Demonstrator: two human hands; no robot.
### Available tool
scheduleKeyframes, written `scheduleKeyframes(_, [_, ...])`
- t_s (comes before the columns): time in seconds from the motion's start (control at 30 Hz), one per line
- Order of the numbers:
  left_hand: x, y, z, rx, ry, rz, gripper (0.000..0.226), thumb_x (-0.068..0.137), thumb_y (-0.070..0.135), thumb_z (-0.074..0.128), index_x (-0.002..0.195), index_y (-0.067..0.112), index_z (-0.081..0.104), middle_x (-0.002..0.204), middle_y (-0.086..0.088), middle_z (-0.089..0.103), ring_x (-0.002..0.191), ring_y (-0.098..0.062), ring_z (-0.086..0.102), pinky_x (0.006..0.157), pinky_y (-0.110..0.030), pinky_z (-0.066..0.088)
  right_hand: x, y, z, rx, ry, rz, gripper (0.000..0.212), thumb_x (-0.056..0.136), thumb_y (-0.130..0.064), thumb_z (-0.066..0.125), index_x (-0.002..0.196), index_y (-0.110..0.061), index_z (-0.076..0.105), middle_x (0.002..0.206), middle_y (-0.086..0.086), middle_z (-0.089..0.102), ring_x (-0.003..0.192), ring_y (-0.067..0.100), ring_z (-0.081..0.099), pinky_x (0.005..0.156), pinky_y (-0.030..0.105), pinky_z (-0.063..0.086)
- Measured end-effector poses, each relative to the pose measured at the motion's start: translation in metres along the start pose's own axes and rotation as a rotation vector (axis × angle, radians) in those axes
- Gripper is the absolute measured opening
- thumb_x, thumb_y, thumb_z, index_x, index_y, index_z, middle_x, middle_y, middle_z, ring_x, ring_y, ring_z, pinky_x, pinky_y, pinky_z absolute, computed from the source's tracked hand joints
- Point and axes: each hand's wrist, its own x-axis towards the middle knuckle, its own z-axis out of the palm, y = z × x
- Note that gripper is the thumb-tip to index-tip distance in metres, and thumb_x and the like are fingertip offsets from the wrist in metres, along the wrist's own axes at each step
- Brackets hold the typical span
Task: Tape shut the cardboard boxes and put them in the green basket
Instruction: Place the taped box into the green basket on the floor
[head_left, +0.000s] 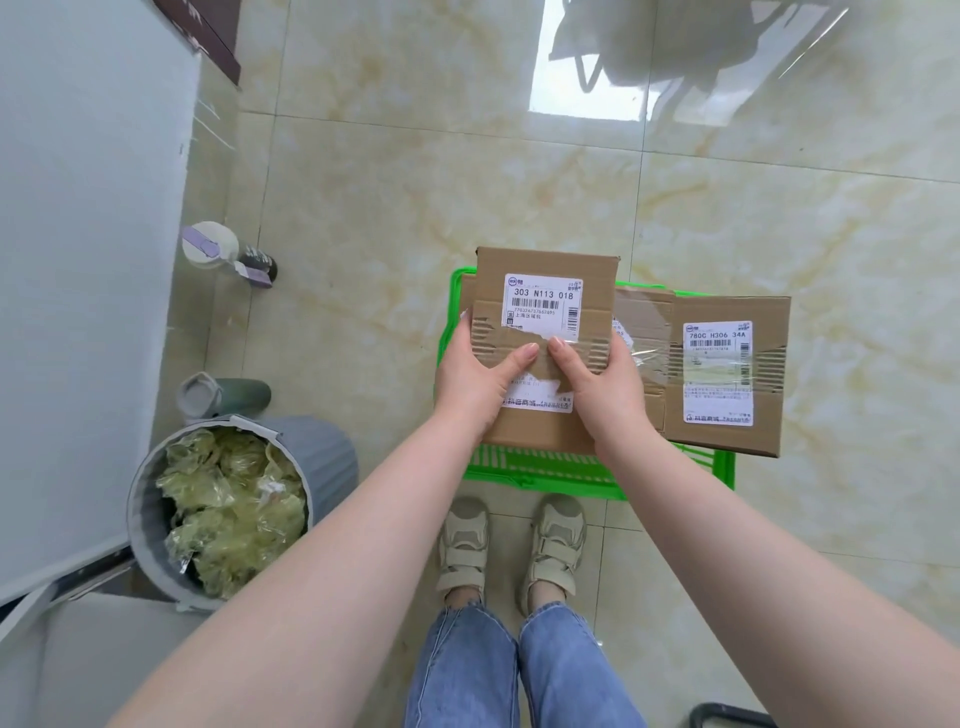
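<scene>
Head camera looks straight down past two bare forearms to a green basket (597, 470) on the tiled floor, just ahead of the person's shoes (511, 545). Both hands hold one cardboard box (540, 270) over the basket's left half. The left hand (475, 382) grips its left edge with the thumb laid across the top; the right hand (605, 387) grips the right edge the same way. Both thumbs press near the clear tape over the seam, probably to keep the flaps flat while the box is set down. A second taped box (727, 374) already rests across the basket's right rim, with another partly visible between them, so this looks like the placing step. A grey bin (311, 452) stuffed with crumpled plastic stands to the left.
</scene>
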Motion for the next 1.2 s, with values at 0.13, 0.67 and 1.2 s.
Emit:
scheduleKeyframes(0.13, [0.0,-0.003,0.013,0.043,0.003,0.007,0.064,0.074,0.03,0.084,0.131,0.027,0.054,0.115,0.009,0.069,0.105,-0.011,0.066,0.1,-0.039,0.05,0.003,0.003,-0.011,-0.005,0.0,0.008,0.052,0.084,-0.042,0.073,0.13,-0.026,0.055,0.12,-0.008,0.067,0.113,0.014,0.061,0.103,0.043,0.046])
scheduleKeyframes(0.67, [0.002,-0.006,0.025,0.173,0.058,0.017,0.09,0.071,0.044,0.083,0.145,0.024,0.037,0.136,0.005,0.056,0.125,-0.015,0.054,0.106,-0.04,0.043,0.008,0.008,-0.021,0.058,-0.031,-0.008,0.071,0.084,-0.041,0.073,0.144,-0.022,0.041,0.137,-0.004,0.057,0.126,0.014,0.053,0.11,0.043,0.04])
scheduleKeyframes(1.2, [0.002,-0.005,0.018,0.235,0.148,0.029,0.086,0.067,0.048,0.084,0.138,0.027,0.04,0.129,0.004,0.055,0.12,-0.014,0.054,0.103,-0.039,0.045,0.009,0.013,-0.022,0.069,-0.026,0.028,0.073,0.082,-0.034,0.077,0.143,-0.019,0.04,0.126,0.002,0.063,0.112,0.019,0.063,0.102,0.046,0.047])
